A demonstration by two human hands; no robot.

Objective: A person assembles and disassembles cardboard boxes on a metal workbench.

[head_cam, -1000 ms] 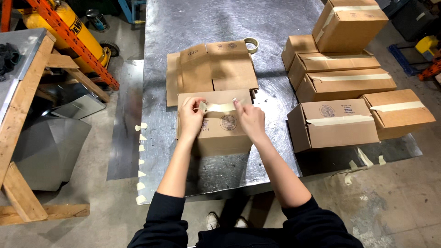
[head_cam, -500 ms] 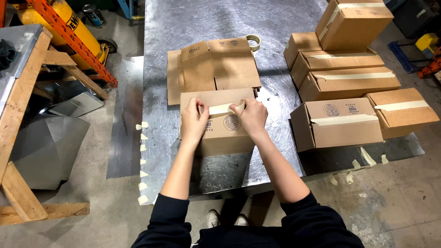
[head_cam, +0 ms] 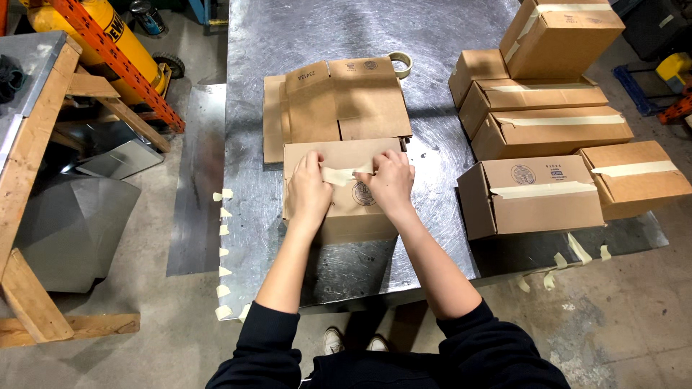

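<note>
Pressing a strip of tan tape [head_cam: 337,175] onto the top of a small cardboard box [head_cam: 346,189], both hands sat at centre frame. The left hand [head_cam: 308,189] lay flat, fingers spread over the left end of the strip, its grip not closed around anything. The right hand [head_cam: 389,184] had fingers curled down on the right end of the strip, pinning it to the box top; whether it pinched the tape end, cannot tell. The box stood on the metal worktop [head_cam: 339,36], near its lower edge, just below a flattened carton [head_cam: 335,104] that touched its far side. A roll of tape [head_cam: 400,63] lay just beyond the flat carton's upper right corner.

Right half of the frame: a group of taped boxes [head_cam: 544,130] on the worktop, some stacked, the nearest one [head_cam: 533,196] just right of the right hand, apart from the box being worked. Short tape pieces [head_cam: 222,230] hung in a row down the worktop's left edge, more [head_cam: 569,256] at its lower right edge. Left of frame: a wooden bench frame [head_cam: 32,144] and grey sheet-metal ducting [head_cam: 72,223] on the concrete floor. Upper left: a yellow tank [head_cam: 94,36] behind an orange beam [head_cam: 119,61]. Dark sleeves at bottom.
</note>
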